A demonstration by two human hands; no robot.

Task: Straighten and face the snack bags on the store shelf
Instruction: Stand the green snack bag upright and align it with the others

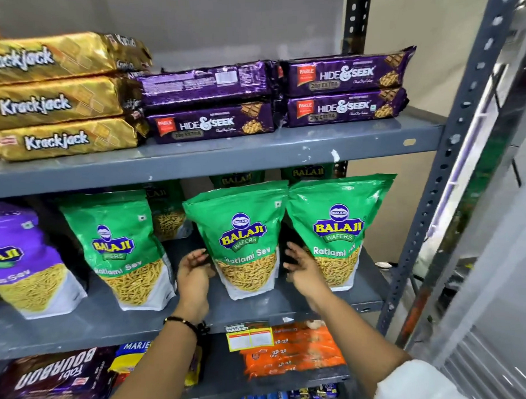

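Three green Balaji Ratlami Sev bags stand upright along the middle shelf (95, 324). The centre bag (242, 239) faces forward. My left hand (194, 277) is at its lower left edge, fingers spread, just touching or beside it. My right hand (302, 271) is open at its lower right, between it and the right bag (338, 226). The left green bag (122, 250) stands apart, turned slightly. A purple Balaji bag (23, 258) is at the far left. More green bags (305, 171) stand behind.
The upper shelf holds gold Krackjack packs (52, 100) and purple Hide & Seek packs (341, 87). Below are Bourbon packs (55, 377), orange biscuit packs (292, 352) and a yellow price tag (249, 335). A grey slotted upright (453, 167) bounds the shelf on the right.
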